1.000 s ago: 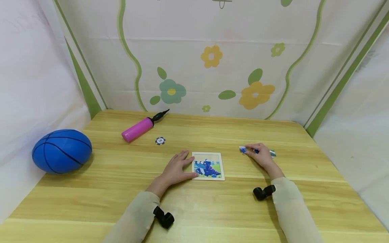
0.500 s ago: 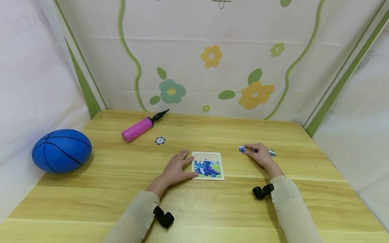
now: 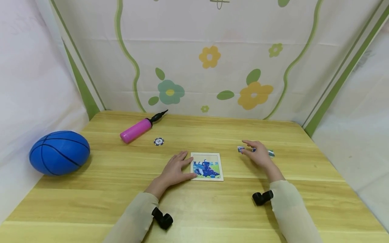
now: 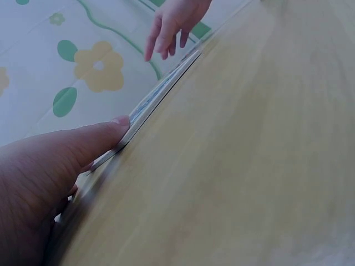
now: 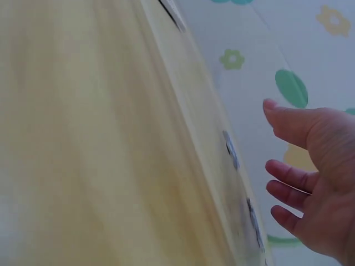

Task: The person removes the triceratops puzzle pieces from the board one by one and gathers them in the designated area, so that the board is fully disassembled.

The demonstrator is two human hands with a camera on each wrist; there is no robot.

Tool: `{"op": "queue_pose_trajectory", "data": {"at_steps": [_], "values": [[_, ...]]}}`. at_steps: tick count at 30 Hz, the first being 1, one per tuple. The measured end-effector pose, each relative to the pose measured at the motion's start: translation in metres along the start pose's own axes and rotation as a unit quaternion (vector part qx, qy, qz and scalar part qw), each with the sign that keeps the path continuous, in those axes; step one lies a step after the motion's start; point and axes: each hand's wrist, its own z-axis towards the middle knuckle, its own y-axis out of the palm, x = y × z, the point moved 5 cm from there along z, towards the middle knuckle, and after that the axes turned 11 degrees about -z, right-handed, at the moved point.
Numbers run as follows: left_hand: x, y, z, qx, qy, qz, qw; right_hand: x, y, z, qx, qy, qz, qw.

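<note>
A square puzzle tray [image 3: 207, 179] with a cream rim lies flat at mid-table, its lower part filled with a blue dinosaur picture. Spread along its left side, my left hand [image 3: 174, 169] touches the rim; in the left wrist view the thumb [image 4: 105, 136] lies on the edge. To the right, my right hand [image 3: 259, 156] hovers above loose puzzle pieces, fingers apart and holding nothing. One blue-and-white piece [image 3: 240, 149] shows by its thumb, and a green-and-white piece [image 3: 271, 153] beyond the knuckles. In the right wrist view a piece [image 5: 231, 149] lies on the table below the fingers.
A blue ball [image 3: 59, 153] with black lines sits at the table's left edge. Farther back lie a pink hand pump [image 3: 136, 130] with a black nozzle and a poker chip [image 3: 158, 141]. A flowered cloth [image 3: 188, 54] hangs behind the table [image 3: 206, 212].
My right hand has loosened from the left piece and lifted slightly, its index finger now parted from the thumb. The left hand stays at the tray. The head view has shifted slightly.
</note>
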Motion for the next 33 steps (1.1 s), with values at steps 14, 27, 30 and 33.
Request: {"op": "queue_pose_trajectory", "data": {"at_steps": [14, 27, 30, 33], "values": [[0.001, -0.002, 0.0, 0.002, 0.003, -0.002, 1.0, -0.068, 0.036, -0.024, -0.009, -0.043, 0.098, 0.9942], [0.002, 0.0, -0.001, -0.003, -0.002, -0.002, 1.0, -0.072, 0.066, -0.033, -0.052, -0.06, 0.041, 0.996], [0.002, 0.0, -0.001, -0.001, -0.001, -0.002, 1.0, -0.073, 0.066, -0.034, -0.048, -0.066, 0.032, 0.9961], [0.002, -0.001, -0.001, 0.0, 0.0, -0.001, 1.0, -0.073, 0.067, -0.034, -0.045, -0.069, 0.025, 0.9963]]}}
